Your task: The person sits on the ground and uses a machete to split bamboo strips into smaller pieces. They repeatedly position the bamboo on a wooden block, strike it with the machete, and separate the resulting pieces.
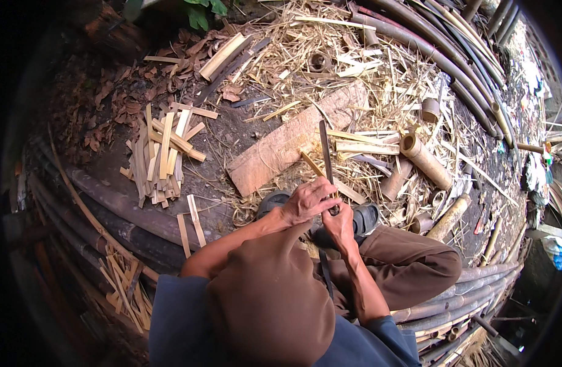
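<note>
My right hand (pixel 339 225) is closed around a long dark knife (pixel 325 150) near the base of its blade. The blade points away from me, and a dark length continues below the hand toward my lap. Just left of it, my left hand (pixel 306 200) is closed, with its fingers bent beside the blade. A thin bamboo strip (pixel 311 164) runs up to the left fingers; the grip on it is partly hidden. Beyond the hands lies a flat wooden board (pixel 281 144), slanting across the ground.
Cut bamboo slats (pixel 165 153) lie piled at left. Bamboo tube pieces (pixel 425 160) and split strips (pixel 366 147) rest among shavings (pixel 281 55) at right. Long bamboo poles (pixel 415 46) border the far right, with more poles (pixel 128 208) at left. My brown-trousered knee (pixel 415 257) is bent at right.
</note>
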